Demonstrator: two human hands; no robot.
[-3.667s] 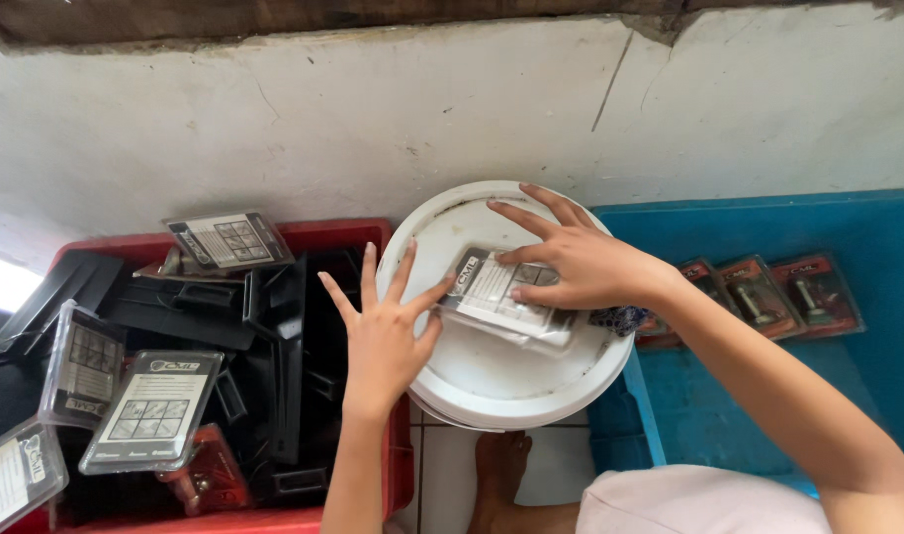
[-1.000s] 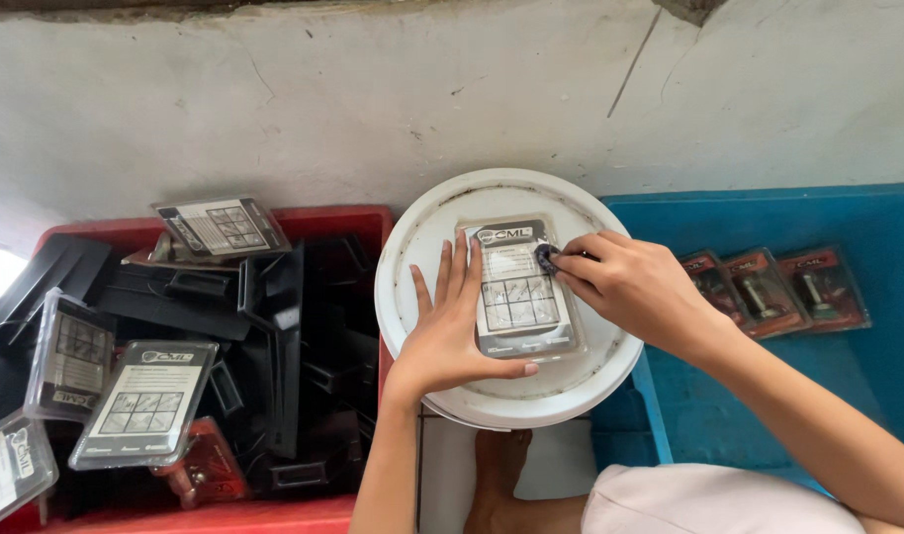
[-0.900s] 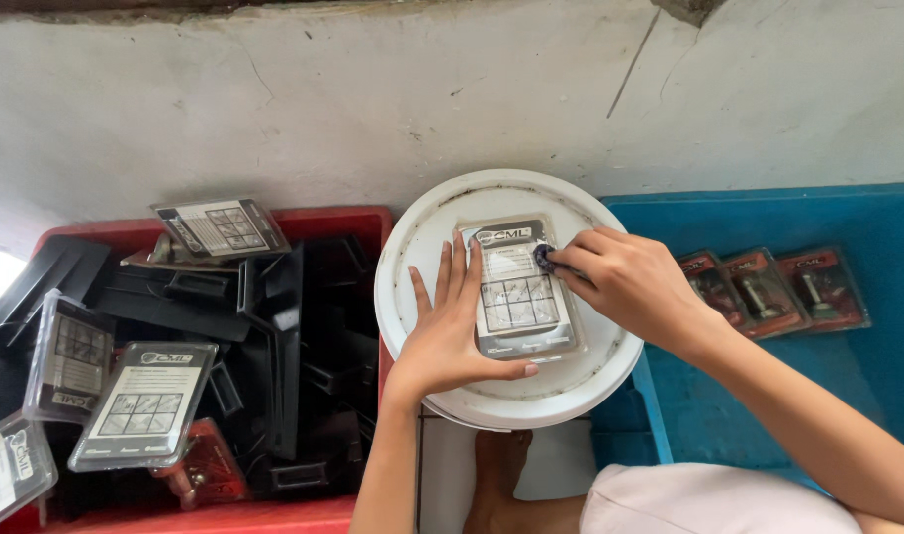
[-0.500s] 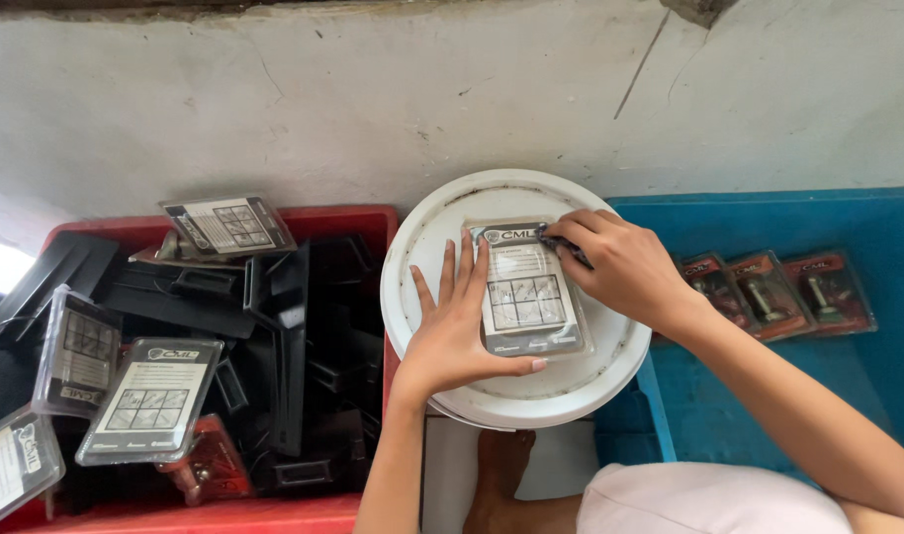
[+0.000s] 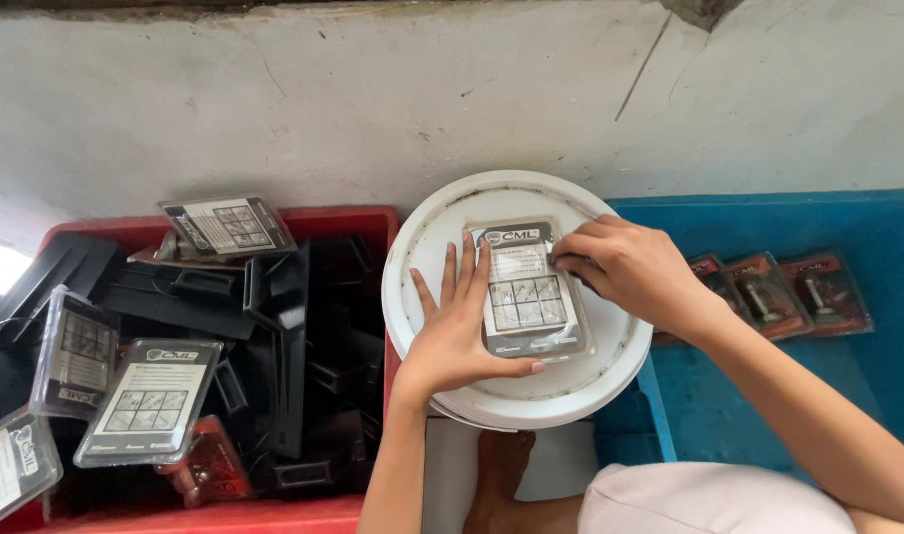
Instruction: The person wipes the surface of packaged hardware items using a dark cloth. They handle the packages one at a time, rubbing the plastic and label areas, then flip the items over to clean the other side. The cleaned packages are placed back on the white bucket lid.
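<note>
Right hand [image 5: 630, 272] shifted along clear package [image 5: 526, 292]

White round bucket lid [image 5: 492, 400] sits dead centre as the work surface, and a clear flat blister pack [image 5: 527, 289] lies right on it. At nine o'clock, a red crate [image 5: 314, 220] of black parts; at three o'clock, a blue bin [image 5: 867, 222] holding red-backed packs [image 5: 768, 289].

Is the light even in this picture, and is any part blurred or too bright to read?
Head view: soft daylight, mostly even; one blown-out white patch at the far left edge beside the red crate; glare on the clear pack under the left hand and right hand; only faint shadows on the white lid; hands sharp, no motion blur; slight wide-angle curve at the edges.
</note>
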